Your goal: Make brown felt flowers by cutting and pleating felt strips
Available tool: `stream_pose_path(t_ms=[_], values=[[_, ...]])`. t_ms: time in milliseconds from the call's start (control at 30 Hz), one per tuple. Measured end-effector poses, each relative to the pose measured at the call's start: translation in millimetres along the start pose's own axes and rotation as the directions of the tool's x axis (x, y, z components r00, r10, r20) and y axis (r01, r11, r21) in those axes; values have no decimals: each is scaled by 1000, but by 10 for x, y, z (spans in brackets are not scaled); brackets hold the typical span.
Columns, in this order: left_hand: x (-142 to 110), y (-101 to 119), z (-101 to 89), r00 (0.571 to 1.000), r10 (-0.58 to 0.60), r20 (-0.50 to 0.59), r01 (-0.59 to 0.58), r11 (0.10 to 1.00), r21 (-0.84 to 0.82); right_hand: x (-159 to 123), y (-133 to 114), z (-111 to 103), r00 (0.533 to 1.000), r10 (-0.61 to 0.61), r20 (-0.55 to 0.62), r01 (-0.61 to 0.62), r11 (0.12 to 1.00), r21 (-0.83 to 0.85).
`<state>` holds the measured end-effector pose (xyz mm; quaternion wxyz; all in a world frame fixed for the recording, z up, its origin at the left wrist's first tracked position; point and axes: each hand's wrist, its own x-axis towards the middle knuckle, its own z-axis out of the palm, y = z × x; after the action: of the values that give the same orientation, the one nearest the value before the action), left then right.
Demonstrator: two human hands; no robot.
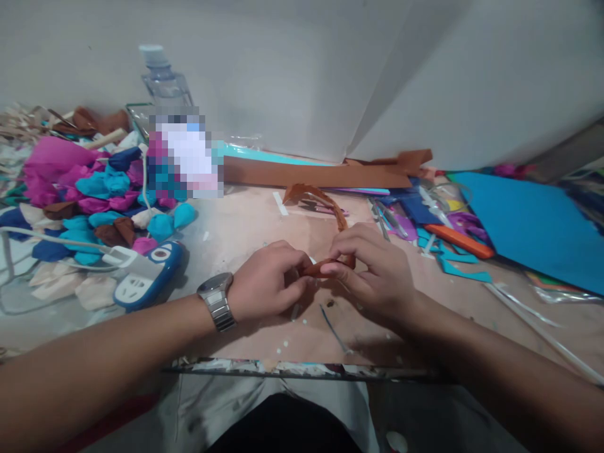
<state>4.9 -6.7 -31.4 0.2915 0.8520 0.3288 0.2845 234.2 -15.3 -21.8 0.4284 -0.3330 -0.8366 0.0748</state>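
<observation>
Between my two hands runs a narrow twisted brown strip, perhaps crepe paper (340, 214). Its loose length curves up and away behind my right hand, ending in a wider flap. My left hand (271, 277), with a metal watch (218, 301) on its wrist, pinches one end between thumb and fingers. My right hand (377, 267) grips the strip a short way along, thumb and forefinger closed on it. Small scissors (318, 207) lie just beyond, partly behind the strip's curve. A thin dark stick or wire (335, 328) rests below my hands.
Crumpled coloured pieces (101, 185) pile up on the left beside a blue-and-white power socket (148, 277). A clear bottle (165, 82) stands behind them. A long brown sheet (311, 173) lies along the back. To the right are an orange cutter (460, 241) and a blue sheet (533, 226).
</observation>
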Motion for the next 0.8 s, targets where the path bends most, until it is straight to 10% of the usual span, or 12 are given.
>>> stream_pose_path(t_ms=[333, 800], values=[[20, 94, -67, 960, 172, -219, -209, 965, -158, 25, 5, -8, 992, -106, 67, 109, 993, -34], [21, 42, -58, 980, 102, -169, -149, 944, -294, 28, 4, -25, 992, -121, 31, 122, 992, -22]])
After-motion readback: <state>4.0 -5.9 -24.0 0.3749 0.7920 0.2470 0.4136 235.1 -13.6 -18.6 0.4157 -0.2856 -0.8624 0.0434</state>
